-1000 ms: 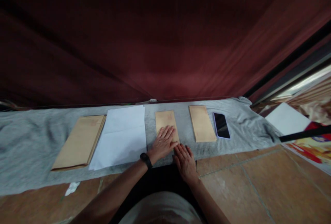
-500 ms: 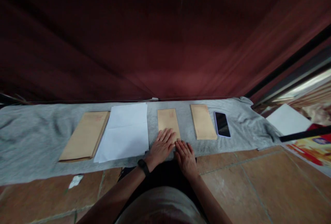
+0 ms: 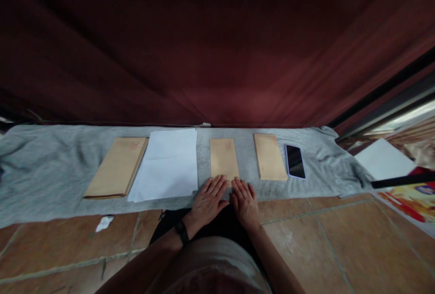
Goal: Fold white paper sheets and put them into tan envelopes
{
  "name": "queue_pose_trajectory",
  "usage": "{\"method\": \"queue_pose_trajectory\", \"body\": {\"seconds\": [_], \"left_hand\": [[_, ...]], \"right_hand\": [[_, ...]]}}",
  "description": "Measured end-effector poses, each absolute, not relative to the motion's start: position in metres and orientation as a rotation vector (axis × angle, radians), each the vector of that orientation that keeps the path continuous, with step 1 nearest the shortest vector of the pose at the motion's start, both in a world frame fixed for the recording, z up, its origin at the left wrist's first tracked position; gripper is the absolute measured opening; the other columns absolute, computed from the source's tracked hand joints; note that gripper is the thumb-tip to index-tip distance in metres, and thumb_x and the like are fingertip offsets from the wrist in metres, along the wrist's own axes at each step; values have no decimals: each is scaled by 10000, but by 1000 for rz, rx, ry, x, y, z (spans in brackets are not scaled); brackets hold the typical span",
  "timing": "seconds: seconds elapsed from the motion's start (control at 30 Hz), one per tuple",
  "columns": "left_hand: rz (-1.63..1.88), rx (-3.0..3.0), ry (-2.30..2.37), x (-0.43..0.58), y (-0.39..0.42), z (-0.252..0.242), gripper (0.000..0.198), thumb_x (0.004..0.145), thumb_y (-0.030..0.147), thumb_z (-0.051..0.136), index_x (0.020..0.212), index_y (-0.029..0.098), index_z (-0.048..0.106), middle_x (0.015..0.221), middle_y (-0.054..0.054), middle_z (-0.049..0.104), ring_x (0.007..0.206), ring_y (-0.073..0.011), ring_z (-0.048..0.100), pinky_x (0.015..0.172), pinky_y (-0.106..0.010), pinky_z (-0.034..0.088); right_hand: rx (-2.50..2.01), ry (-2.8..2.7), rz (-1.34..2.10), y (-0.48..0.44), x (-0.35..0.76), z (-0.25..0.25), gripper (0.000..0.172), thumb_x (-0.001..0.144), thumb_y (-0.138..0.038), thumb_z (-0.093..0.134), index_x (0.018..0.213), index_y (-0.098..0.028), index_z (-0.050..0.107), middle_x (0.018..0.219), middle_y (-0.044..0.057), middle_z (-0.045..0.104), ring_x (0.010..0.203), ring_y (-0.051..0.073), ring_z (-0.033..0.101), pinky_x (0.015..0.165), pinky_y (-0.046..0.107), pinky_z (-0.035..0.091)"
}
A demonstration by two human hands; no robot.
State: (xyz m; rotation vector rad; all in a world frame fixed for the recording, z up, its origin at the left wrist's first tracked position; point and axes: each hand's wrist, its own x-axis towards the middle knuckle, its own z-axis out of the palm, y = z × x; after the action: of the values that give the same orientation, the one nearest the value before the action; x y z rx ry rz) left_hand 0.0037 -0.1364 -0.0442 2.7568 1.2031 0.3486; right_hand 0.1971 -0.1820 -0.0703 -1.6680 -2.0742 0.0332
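Observation:
A single brown envelope [image 3: 223, 156] lies flat on the grey cloth [image 3: 183, 200] in front of me. My left hand [image 3: 209, 199], with a black band on its wrist, rests palm down at the envelope's near left edge, fingers stretched out. Palm down as well, my right hand [image 3: 245, 203] touches the near right corner with its fingertips. White paper sheets [image 3: 166, 162] lie to the left, beside a thick stack of larger brown envelopes [image 3: 117, 166]. On the right is a smaller stack of brown envelopes [image 3: 271, 157].
A phone [image 3: 295, 161] lies right of the small stack. Dark red fabric [image 3: 210, 58] hangs behind the cloth. A white scrap [image 3: 104, 223] is on the tiled floor [image 3: 306, 244]. A white board [image 3: 385, 159] and a colourful package [image 3: 411, 201] sit at the far right.
My left hand has drawn back toward me from the middle envelope to its near edge, baring more of it. My right hand has hardly moved. The view has shifted slightly.

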Motion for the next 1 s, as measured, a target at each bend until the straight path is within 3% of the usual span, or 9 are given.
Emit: {"method": "queue_pose_trajectory", "body": {"seconds": [0.17,0.77,1.0], "left_hand": [[336,2749,1199,-3,-138,-44,696,988,493,482,1568,156,296,1628,-117,322,1515,-248,275,1253,-444,207],[240,2852,1215,-3,-141,-44,751,968,572,501,1552,134,325,1638,-145,288,1534,-262,214,1257,-441,188],[243,2841,1212,-4,-143,-46,803,974,607,457,1546,64,306,1637,-181,267,1539,-275,188,1259,-432,172]], "right_hand": [[-1729,-2016,-9,-185,201,-74,512,1051,-262,401,1559,-224,352,1533,90,489,1424,253,443,1195,498,287],[-1616,-2132,89,-186,185,-64,492,1055,-247,383,1543,-182,378,1531,117,487,1450,245,407,1207,497,284],[-1687,-2103,60,-188,192,-67,465,1066,-272,367,1520,-191,425,1528,102,494,1449,244,405,1217,497,239]]}}
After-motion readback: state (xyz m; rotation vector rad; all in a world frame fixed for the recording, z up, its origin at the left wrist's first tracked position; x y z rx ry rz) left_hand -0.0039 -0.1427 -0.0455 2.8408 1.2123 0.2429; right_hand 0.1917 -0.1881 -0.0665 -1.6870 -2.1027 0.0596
